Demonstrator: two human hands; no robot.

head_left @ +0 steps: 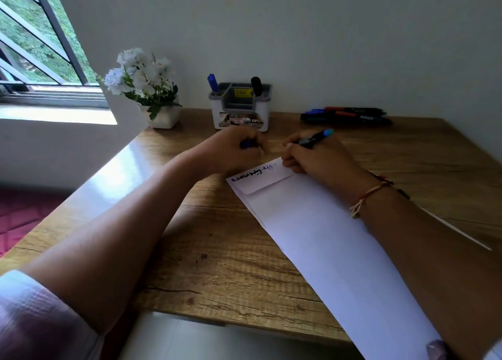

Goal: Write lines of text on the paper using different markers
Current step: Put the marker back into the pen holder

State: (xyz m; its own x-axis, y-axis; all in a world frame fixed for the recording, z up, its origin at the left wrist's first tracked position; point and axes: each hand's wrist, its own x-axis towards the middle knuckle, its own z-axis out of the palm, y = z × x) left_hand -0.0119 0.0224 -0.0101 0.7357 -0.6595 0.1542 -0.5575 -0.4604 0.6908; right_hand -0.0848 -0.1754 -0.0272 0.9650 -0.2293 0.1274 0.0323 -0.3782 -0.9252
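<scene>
The paper (312, 237) lies slantwise on the wooden surface (217, 264), running from the centre of the frame down to the lower right corner. Along its top edge sits a short run of black writing (245, 176), and just right of it a few strokes of blue writing (269, 167).

The right hand (320, 158) rests on the paper's upper end. Its fingers (289, 154) are curled round a blue-ended marker (316, 138), whose tip is hidden near the blue strokes. The left hand (231, 150), just left of the paper's top, is closed on a small blue thing (245, 144), probably the cap, though it is blurred.

By my reading, one colour is done and the second has barely begun. Nearly the whole sheet below is blank, so most lines remain.

Loose markers (347, 115) lie at upper right. A desk organiser (240, 106) at upper centre holds two more markers, and a pot of white flowers (144, 79) stands to its left.
</scene>
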